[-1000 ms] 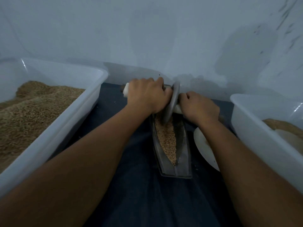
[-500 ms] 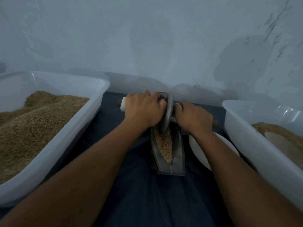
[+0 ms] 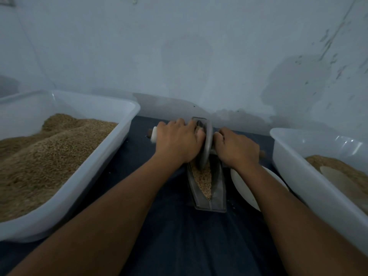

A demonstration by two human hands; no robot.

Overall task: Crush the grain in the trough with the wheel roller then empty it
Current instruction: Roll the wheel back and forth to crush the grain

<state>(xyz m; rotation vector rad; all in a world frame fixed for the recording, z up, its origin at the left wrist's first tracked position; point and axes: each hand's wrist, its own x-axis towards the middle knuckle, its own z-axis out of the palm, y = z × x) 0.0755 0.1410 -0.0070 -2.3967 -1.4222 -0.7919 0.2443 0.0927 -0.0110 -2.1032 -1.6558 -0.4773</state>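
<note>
two bare forearms come in from the bottom corners over a dark blue cloth (image 3: 175,236) that covers the work surface. a little further out, between the arms, sits the trough (image 3: 218,188), a narrow dark metal boat shape running away from the person, its near end squared off. the grain (image 3: 203,180) lies in a tan strip along the trough's groove, tapering to a point at the near end. right of the trough, half under the right forearm, is a flat white dish (image 3: 242,184) lying on the cloth.

next up are the hands. the wheel roller (image 3: 205,148) stands on edge in the far half of the trough, its grey disc down in the grain. the left hand (image 3: 177,142) is wrapped over the axle handle on its side, fingers curled round it, with the white end of the handle (image 3: 153,134) poking out past the knuckles. the right hand (image 3: 236,149) grips the other side the same way, fingers curled tight on the handle, and a brownish tip sticks out past it toward the right tub.

flanking all this: a big white tub (image 3: 83,176) on the left heaped with tan grain, and another white tub (image 3: 310,176) on the right with some grain and a pale flat thing lying in it. behind everything is a pale blue-grey wall (image 3: 179,56) with scuffs and a darker patch on the right.
</note>
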